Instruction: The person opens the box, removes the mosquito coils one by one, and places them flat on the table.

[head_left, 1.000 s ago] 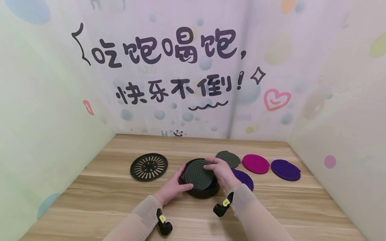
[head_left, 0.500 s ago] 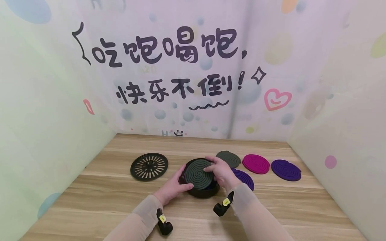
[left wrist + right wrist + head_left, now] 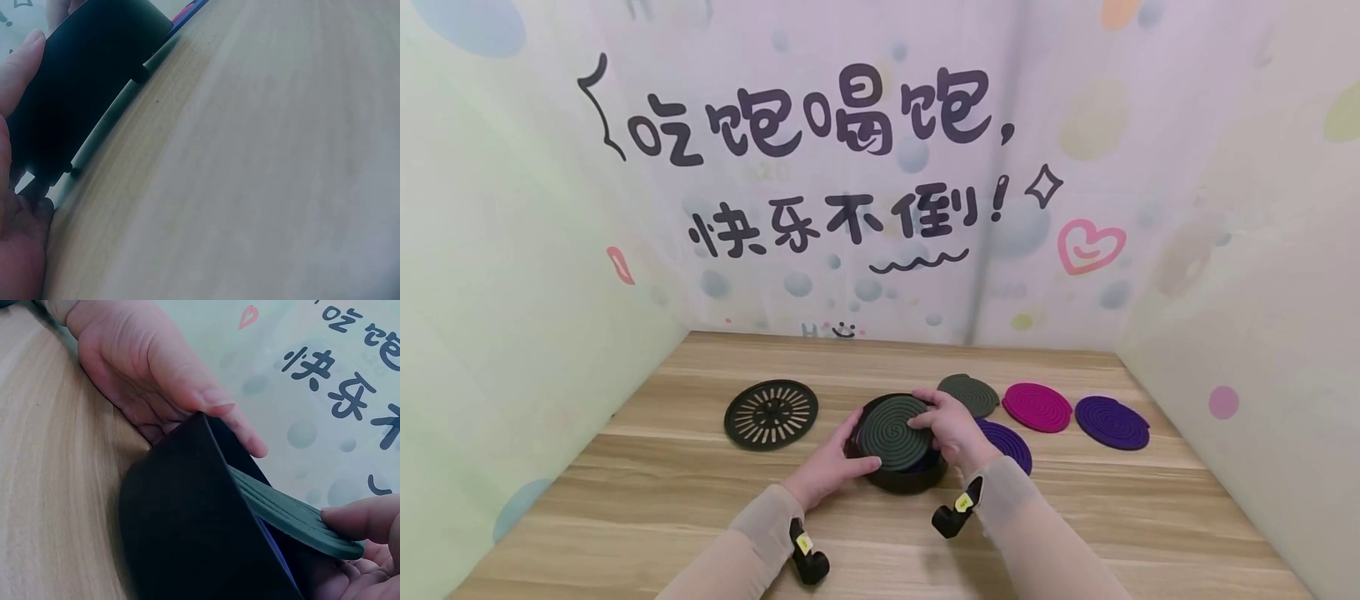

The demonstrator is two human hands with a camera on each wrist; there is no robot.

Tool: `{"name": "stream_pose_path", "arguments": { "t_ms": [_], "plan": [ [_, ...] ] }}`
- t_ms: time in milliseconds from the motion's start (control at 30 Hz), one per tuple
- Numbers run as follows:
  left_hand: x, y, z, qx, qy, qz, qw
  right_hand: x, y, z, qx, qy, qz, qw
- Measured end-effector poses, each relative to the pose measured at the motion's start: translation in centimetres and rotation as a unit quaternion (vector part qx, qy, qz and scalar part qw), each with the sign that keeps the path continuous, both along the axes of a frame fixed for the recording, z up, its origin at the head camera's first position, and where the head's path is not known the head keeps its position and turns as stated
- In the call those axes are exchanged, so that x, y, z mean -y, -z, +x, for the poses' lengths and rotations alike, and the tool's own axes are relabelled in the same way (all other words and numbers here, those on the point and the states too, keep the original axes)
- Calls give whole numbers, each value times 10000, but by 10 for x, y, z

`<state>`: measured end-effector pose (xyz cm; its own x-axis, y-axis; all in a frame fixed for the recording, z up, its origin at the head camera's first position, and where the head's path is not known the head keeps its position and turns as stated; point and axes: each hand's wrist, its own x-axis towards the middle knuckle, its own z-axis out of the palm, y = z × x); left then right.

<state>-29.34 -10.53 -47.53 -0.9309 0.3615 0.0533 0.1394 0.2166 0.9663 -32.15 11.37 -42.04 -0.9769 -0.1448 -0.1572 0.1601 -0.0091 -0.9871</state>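
Between thumb and fingers of the right hand (image 3: 953,428), a dark green spiral coaster (image 3: 892,435) is narrowly pinched, tilted partly inside the round black holder (image 3: 904,483) gripped by the left hand (image 3: 822,476)

I have the beige-sleeved left forearm (image 3: 730,546) and the beige-sleeved right forearm (image 3: 1047,533) reaching forward and slanting inward, so the hands face each other, near but not touching. The bare left hand (image 3: 824,473) curves in a grip, its thumb spread wide of the fingers and pointing right. The bare right hand (image 3: 955,432) pinches, its thumb above and index finger stretched leftward; its lower fingers are partly hidden, though I think they curl beneath.
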Motion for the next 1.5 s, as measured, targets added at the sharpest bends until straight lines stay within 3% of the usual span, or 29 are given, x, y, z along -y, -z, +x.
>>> {"name": "stream_pose_path", "arguments": {
  "t_ms": [467,967,1500],
  "plan": [
    [0,4,-3,49,-28,42,10000,-3,-1,1,20,211,-296,9993],
    [0,5,-4,18,-26,-4,10000,-7,-2,-2,71,492,-1151,9921],
    [0,5,-3,-8,-95,-73,9999,-38,-8,-2,16,270,-1486,9885]
  ]
}}
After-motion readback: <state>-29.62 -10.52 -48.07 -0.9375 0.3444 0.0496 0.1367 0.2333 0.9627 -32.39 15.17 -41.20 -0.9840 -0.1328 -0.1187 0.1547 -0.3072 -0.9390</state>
